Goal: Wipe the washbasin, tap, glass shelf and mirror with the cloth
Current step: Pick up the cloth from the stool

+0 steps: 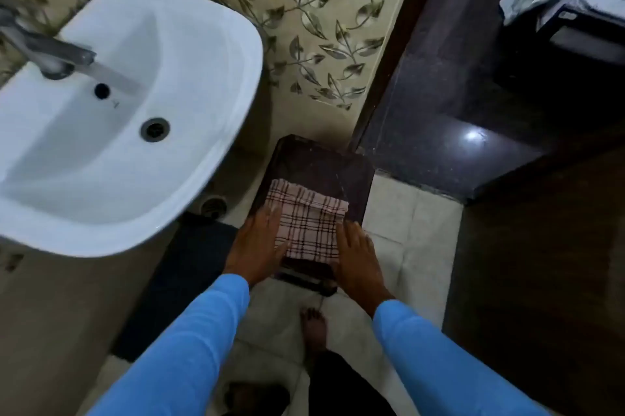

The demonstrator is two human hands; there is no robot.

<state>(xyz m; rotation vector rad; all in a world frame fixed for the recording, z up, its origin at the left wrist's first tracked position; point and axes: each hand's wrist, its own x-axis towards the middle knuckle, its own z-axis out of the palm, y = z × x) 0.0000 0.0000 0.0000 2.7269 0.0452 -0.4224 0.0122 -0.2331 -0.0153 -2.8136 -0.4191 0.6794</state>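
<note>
Hands flat, fingers spread: left hand (258, 239) and right hand (356, 255) press pink checked folded cloth (306, 219) on dark stool (324, 161); metal tap (50, 50) blurred, cropped; white ceramic washbasin (189, 77) shows no legible marking.

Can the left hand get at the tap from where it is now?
Probably yes: the left hand lies flat on the cloth, and nothing blocks the way up to the tap.

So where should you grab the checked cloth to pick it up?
Probably by its two near side edges, from above. The cloth lies flat and folded on the dark stool, and the left hand and right hand already rest at those edges. Pinching both sides should lift it without it unfolding much.
</note>
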